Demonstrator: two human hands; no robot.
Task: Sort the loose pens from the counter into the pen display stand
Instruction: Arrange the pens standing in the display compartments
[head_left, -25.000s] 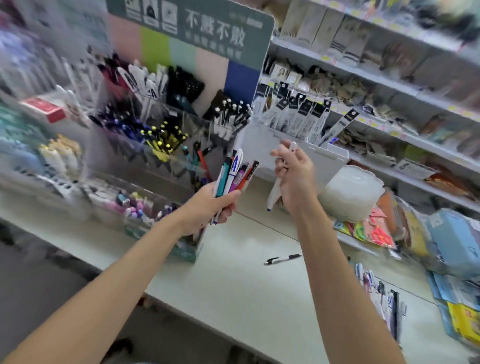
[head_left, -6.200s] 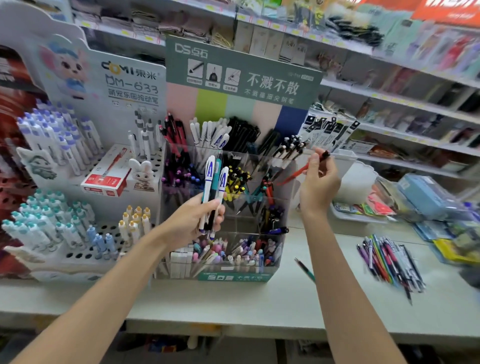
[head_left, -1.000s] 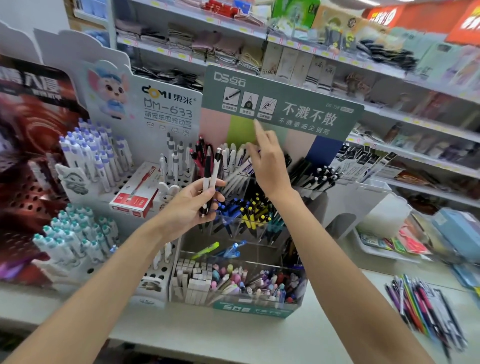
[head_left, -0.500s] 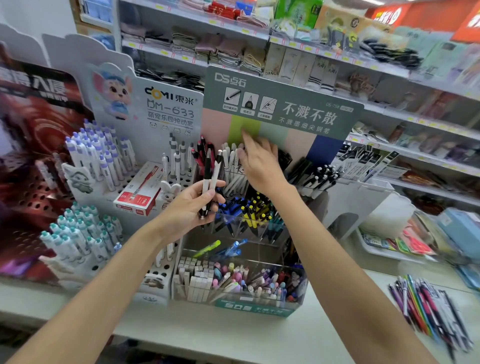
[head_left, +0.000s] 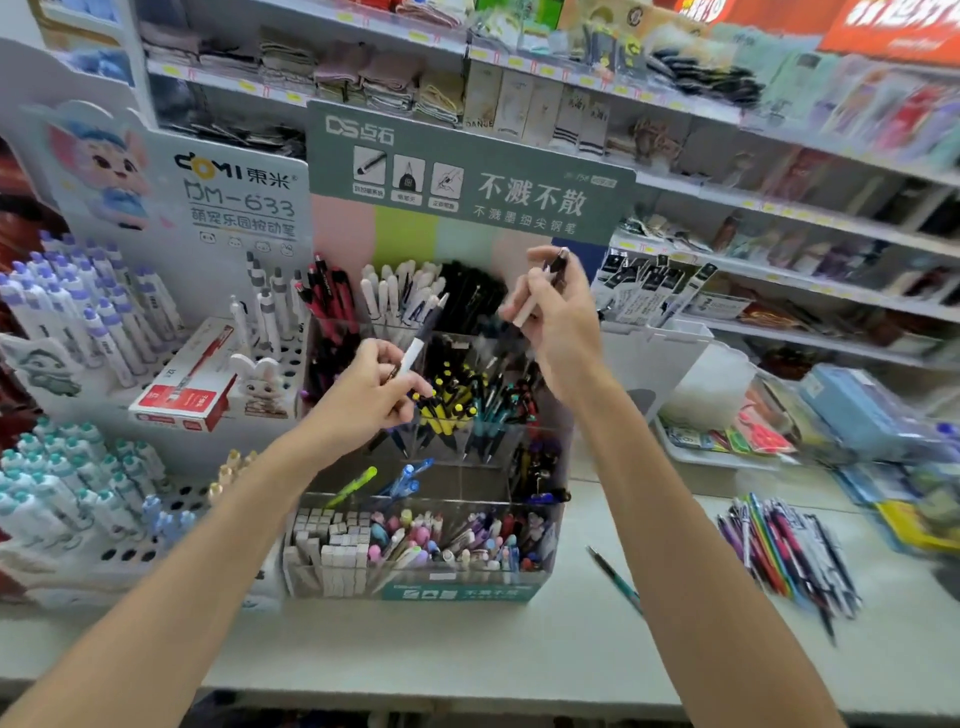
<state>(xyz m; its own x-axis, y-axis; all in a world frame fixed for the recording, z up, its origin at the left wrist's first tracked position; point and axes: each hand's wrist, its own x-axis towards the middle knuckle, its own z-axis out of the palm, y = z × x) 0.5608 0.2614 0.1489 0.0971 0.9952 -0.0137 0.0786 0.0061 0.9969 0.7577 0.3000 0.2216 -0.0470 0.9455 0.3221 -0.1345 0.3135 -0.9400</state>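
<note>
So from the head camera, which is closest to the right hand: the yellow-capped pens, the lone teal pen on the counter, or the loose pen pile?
From the right hand:
1. Yellow-capped pens, just below-left in the stand.
2. Teal pen, alone on the counter below.
3. Loose pen pile, far right on the counter.

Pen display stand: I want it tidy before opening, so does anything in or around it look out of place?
Yes. In the clear pen display stand, a green pen and blue pens lie slanted in a middle tier instead of standing. On the counter, a lone teal pen lies beside the stand, and a loose pile of pens remains unsorted at right.
</note>
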